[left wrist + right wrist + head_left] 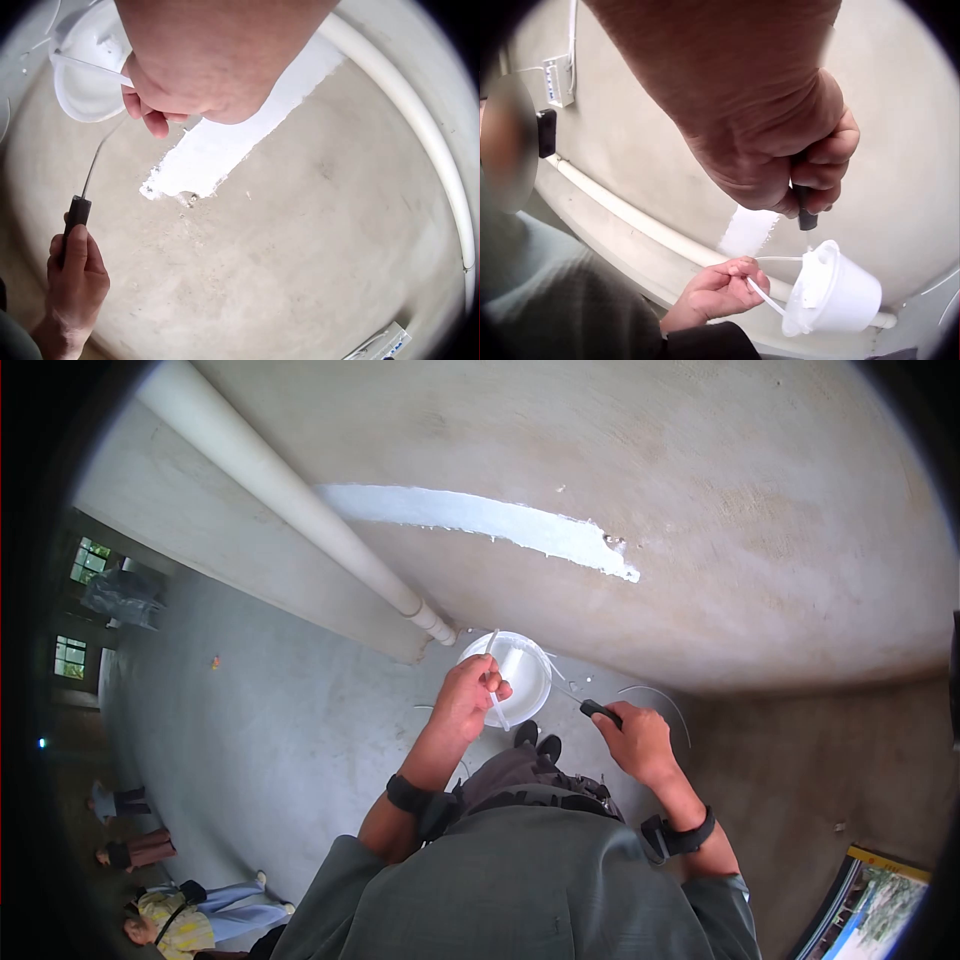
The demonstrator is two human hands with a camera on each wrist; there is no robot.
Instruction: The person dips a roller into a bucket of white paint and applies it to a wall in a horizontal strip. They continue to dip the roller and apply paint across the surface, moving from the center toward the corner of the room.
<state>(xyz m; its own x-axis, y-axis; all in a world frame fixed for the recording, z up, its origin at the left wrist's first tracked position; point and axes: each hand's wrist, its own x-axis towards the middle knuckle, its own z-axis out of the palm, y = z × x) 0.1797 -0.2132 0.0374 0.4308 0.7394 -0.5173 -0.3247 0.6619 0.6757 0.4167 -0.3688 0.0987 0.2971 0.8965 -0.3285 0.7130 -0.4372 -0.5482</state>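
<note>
Bucket (pixel 853 298) and left hand (pixel 466 698) sit close together: the fingers curl round its white handle (pixel 767 296), and the bucket lies just beyond them, farther from the right hand (pixel 640 740). The right hand grips a black-handled tool (pixel 600 712); its long, thin shaft points left toward the bucket's right rim, though I cannot tell whether they touch. The bucket looks white, round and open, with white stuff inside. A white strip (pixel 450 508) crosses the far wall (pixel 760 560).

Left hand (pixel 466 698) curled in a grip, left forearm (pixel 434 756) pointing to 1 o'clock in head view, right hand (pixel 640 744) clenched likewise, right forearm (pixel 680 800) to 11 o'clock, hands apart
</note>
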